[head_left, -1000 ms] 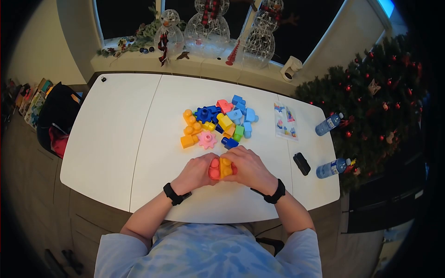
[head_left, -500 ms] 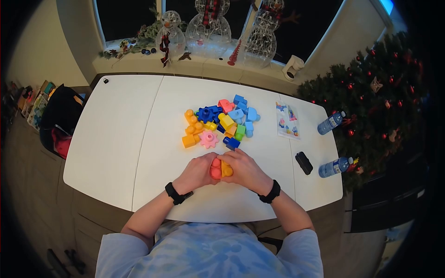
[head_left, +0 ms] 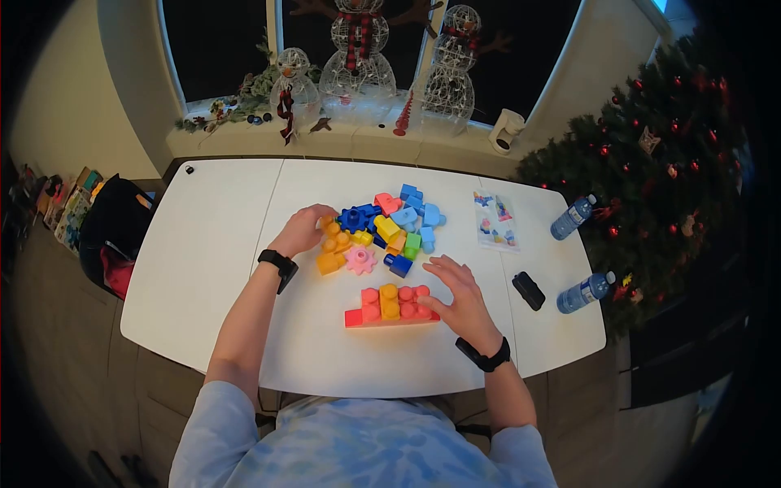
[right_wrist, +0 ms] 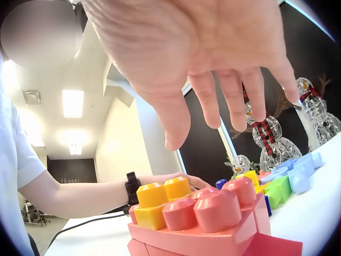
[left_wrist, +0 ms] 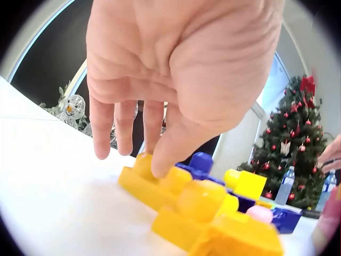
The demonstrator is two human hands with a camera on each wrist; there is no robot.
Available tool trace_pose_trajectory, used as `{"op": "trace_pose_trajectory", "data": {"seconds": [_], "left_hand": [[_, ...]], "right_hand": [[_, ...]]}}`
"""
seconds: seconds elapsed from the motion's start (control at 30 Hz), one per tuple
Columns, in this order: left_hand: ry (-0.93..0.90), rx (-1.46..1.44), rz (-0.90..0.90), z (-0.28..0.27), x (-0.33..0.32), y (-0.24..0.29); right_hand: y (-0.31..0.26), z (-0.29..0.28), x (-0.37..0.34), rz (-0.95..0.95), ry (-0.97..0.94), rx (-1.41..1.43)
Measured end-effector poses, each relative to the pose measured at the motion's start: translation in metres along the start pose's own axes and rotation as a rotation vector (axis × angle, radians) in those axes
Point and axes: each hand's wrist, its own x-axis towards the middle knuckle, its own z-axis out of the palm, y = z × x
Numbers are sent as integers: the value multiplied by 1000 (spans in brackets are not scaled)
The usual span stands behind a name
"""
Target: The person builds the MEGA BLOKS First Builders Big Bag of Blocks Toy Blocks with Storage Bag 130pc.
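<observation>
In the head view, a built block stack of red-pink bricks, with a yellow-orange brick among its top studs, rests on the table before the person. My right hand hovers at its right end, fingers spread; in the right wrist view its thumb and fingertips are above the studs. My left hand reaches to the left side of the loose pile. Its thumb and index fingertip are at a stud of an orange block, which lies on the table, while the other fingers extend straight beside it.
The pile holds blue gears, a pink gear, a dark blue brick, a green brick and light blue bricks. Rightward lie a picture sheet, a black case and two water bottles.
Both hands gripped the small red and yellow stack together; now it rests on the table, let go. The left hand has moved forward and left to the orange blocks; the right has drawn off rightward.
</observation>
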Motion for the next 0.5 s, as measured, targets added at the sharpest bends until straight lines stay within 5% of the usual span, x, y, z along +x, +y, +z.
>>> {"op": "trace_pose_trajectory", "data": {"seconds": [0.27, 0.33, 0.4, 0.5], "left_hand": [[8, 126, -134, -20, -18, -1], [-1, 115, -314, -25, -27, -3], [64, 160, -252, -29, -35, -1], [235, -69, -227, -49, -44, 81]], "right_hand": [[8, -8, -11, 26, 11, 14], [8, -7, -11, 20, 19, 1], [4, -5, -8, 40, 71, 127], [-10, -1, 1, 21, 102, 208]]}}
